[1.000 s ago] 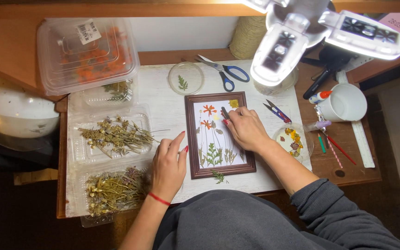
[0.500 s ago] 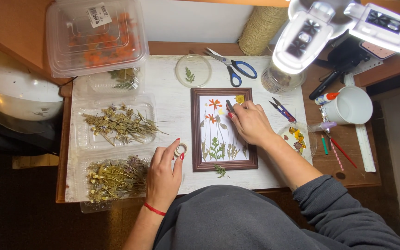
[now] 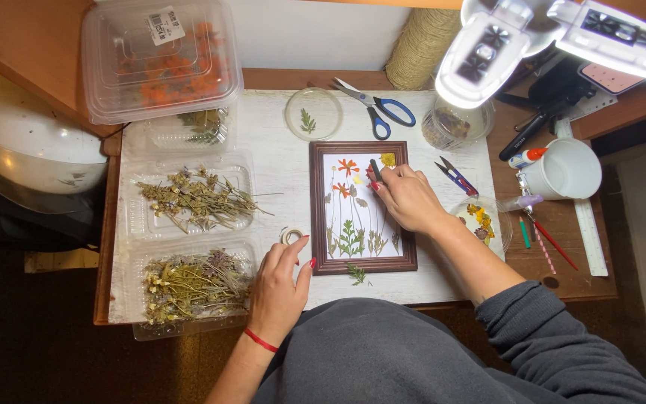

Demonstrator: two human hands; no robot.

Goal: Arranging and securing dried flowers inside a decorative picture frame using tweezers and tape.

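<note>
Brown picture frame [image 3: 363, 207] lies under right hand [image 3: 409, 197].

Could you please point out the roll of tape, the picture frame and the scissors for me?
roll of tape [image 3: 291, 234]: head view, on its rim.
picture frame [image 3: 316, 209]: head view, left brown edge.
scissors [image 3: 395, 112]: head view, blue handle.

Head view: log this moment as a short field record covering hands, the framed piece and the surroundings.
left hand: left hand rests beside the frame, fingertips at a small tape roll
right hand: right hand on the picture, pinching a dark slim tool
frame: brown wooden frame with pressed flowers on white backing
left of frame: clear trays of dried plants
above frame: blue-handled scissors, glass dish with a leaf
right side: white mug, small dish of petals
</note>
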